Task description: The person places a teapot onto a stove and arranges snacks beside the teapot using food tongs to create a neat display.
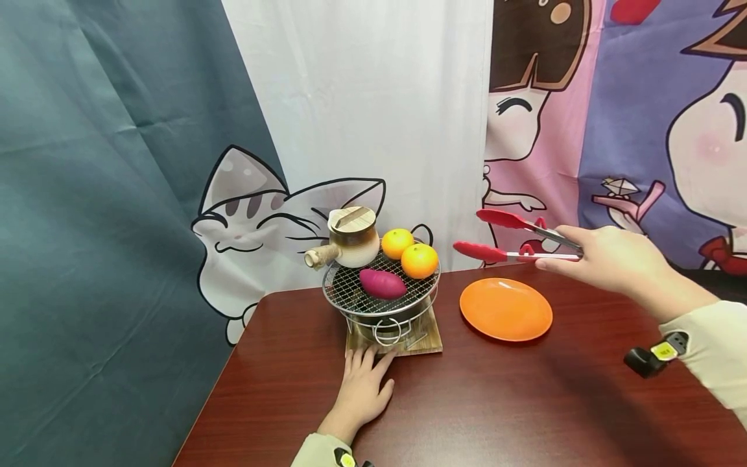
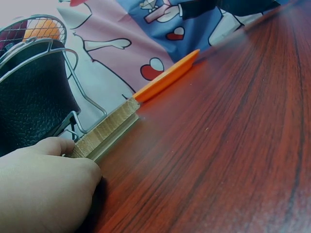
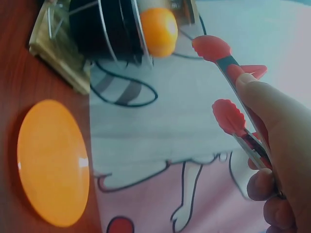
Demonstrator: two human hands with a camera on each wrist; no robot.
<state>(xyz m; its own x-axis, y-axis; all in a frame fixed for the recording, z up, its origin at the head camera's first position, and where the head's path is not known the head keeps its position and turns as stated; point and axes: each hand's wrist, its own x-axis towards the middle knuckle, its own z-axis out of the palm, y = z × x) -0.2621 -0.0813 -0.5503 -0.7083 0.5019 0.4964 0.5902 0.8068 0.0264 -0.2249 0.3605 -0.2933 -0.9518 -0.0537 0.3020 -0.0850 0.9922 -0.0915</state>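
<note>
My right hand [image 1: 618, 256] grips red-tipped metal tongs [image 3: 236, 77] above and to the right of an orange plate [image 1: 506, 310]. The tongs' two red heads stand apart with nothing between them. My left hand [image 1: 363, 392] reaches forward with spread fingers, its fingertips at the front edge of a wooden board [image 2: 104, 133]. On that board stands a small round grill [image 1: 382, 310] with a wire mesh top. The mesh bears a purple sweet potato [image 1: 382, 284], two oranges [image 1: 419, 261] and a lidded pot [image 1: 353, 241] with a side handle.
The dark red-brown table [image 1: 467, 402] reaches back to a hanging cartoon-printed cloth [image 1: 373, 117]. The pot's handle [image 1: 321, 255] sticks out past the mesh at the left. A wire ring handle [image 1: 388, 331] hangs at the grill's front.
</note>
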